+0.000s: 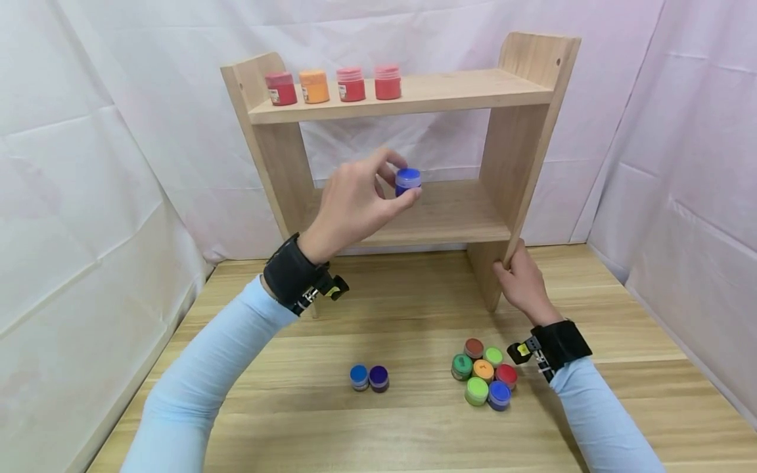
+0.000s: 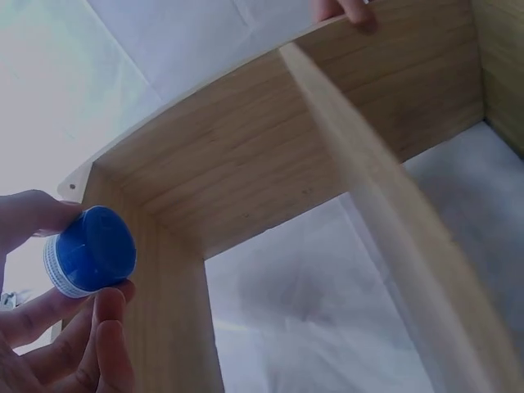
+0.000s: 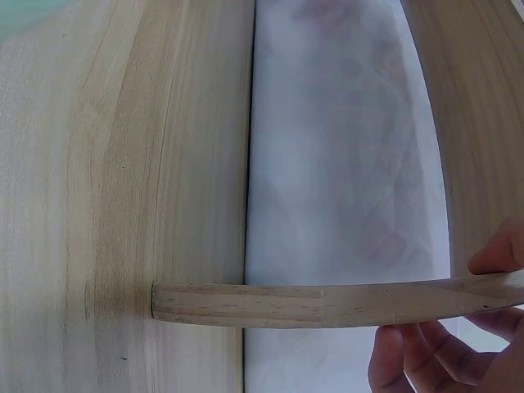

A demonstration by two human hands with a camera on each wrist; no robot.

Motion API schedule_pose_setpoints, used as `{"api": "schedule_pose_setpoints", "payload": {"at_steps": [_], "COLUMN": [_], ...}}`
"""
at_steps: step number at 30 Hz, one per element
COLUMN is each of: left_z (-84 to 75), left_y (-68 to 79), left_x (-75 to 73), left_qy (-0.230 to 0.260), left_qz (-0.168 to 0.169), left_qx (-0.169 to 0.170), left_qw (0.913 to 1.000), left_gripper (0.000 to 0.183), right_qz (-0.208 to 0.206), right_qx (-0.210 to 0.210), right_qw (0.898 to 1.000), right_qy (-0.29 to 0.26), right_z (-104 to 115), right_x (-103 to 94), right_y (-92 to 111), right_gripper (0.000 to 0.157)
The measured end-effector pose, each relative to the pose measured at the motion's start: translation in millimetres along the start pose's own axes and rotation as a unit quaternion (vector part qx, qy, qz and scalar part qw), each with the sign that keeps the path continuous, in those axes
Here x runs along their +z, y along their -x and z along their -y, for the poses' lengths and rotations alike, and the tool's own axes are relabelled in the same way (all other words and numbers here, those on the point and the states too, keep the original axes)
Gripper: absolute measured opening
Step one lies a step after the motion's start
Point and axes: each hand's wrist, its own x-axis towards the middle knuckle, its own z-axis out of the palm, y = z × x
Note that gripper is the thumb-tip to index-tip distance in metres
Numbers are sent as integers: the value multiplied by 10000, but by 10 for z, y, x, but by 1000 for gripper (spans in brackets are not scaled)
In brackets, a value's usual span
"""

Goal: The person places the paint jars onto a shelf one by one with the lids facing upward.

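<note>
My left hand [image 1: 357,197] pinches a small blue-lidded paint jar [image 1: 408,182] between thumb and fingers, in front of the opening between the wooden shelf's two boards. The left wrist view shows this jar [image 2: 97,250] tilted, its blue end facing the camera. Low on the shelf's right side panel [image 1: 520,164], my right hand [image 1: 523,279] grips the front edge. In the right wrist view the thumb lies on one side of that panel [image 3: 327,304] and the fingers on the other. Several red and orange jars [image 1: 351,85] stand in a row on the upper board [image 1: 449,89], towards its left.
On the table [image 1: 284,407], a light blue-lidded jar [image 1: 359,376] and a dark purple one [image 1: 379,378] sit side by side. Several mixed-colour jars [image 1: 482,370] cluster near my right wrist. The lower board [image 1: 455,210] spans the shelf. White cloth [image 1: 118,164] hangs behind and at both sides.
</note>
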Motion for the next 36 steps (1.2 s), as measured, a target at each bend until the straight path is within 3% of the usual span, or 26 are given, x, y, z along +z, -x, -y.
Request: {"api": "schedule_pose_setpoints", "payload": {"at_steps": [11,25,36], "left_z": [-119,-267,-317], "left_y": [-333,-731,-829], "left_x": [-146,-189,-162], "left_qy": [-232,-849,-1169], "left_qz": [-224,-676,-727], "left_qx": [4,-586,-772], "left_qw": [9995,9924,9875], "left_gripper": [45,46,47], "right_qz": [10,5,-33], "right_qx": [-2,11,-120], "right_qw": [10000,10000,9999], "right_qy": [45,5,-8], "right_z": [-7,-16,-8], "right_x": [-11,9,24], "right_y": [2,11,-6], "right_gripper": [54,53,52]}}
